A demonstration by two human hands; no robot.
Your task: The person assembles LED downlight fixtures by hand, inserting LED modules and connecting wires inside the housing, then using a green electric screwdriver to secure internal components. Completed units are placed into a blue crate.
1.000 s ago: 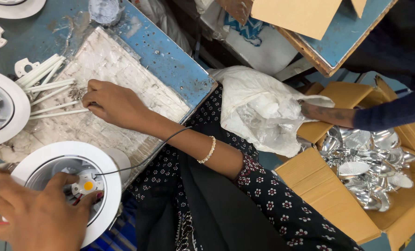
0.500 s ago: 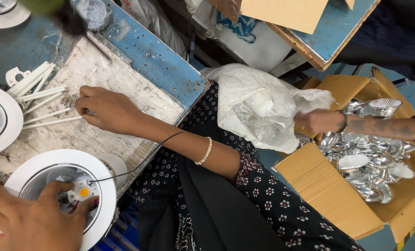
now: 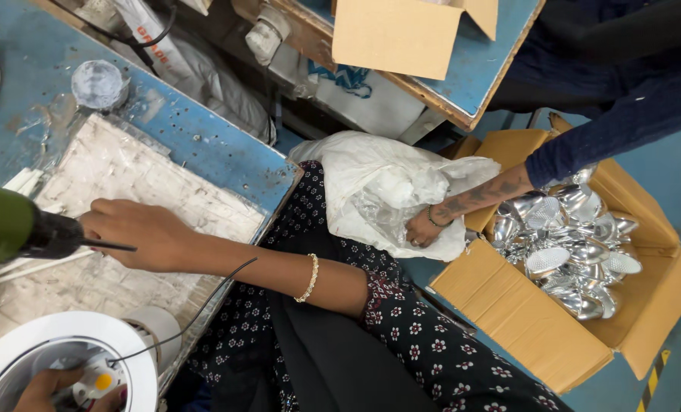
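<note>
Your left hand (image 3: 46, 391) pinches a small part inside the white round lamp housing (image 3: 66, 358) at the counter's (image 3: 203, 145) near edge. Your right hand (image 3: 138, 233) rests on the worn mat (image 3: 127, 183), its grip unclear.

A blue tabletop (image 3: 203, 145) is seen upper left. A white lamp housing (image 3: 66, 343) is shown lower left, silver reflectors (image 3: 577, 244) in a tan cardboard box (image 3: 508, 305), and a green-bodied screwdriver (image 3: 20, 225).
</note>
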